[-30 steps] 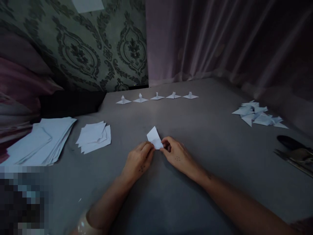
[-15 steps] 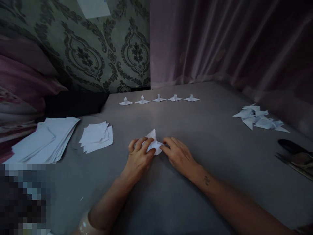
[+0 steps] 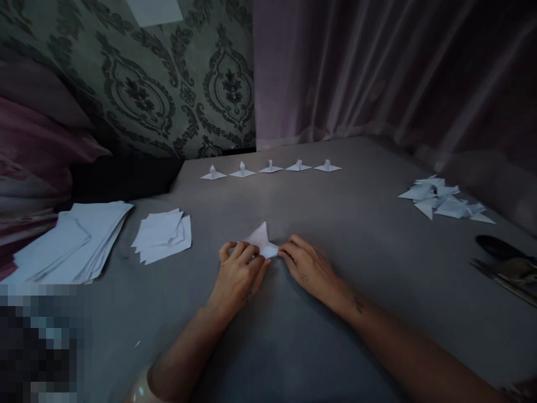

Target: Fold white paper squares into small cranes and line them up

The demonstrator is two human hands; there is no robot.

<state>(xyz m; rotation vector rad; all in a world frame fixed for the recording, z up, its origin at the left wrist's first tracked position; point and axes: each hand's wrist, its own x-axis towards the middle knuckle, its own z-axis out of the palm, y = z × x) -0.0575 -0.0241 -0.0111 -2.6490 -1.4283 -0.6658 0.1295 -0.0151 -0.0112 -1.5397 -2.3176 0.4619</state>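
A partly folded white sheet of paper lies on the grey cloth surface between my hands, one pointed flap rising away from me. My left hand covers its left and near side, fingers bent and pinching the paper. At its right corner, the thumb and fingertips of my right hand pinch the edge. My fingers hide part of the folds.
Several folded paper birds stand in a row at the back. More folded paper pieces are heaped at the right, near scissors. Small paper squares and a stack of larger sheets lie left.
My left thumb and fingers have drawn in over the paper's near edge, which now looks folded narrower. My right fingertips have closed on its right corner. The view has shifted slightly.
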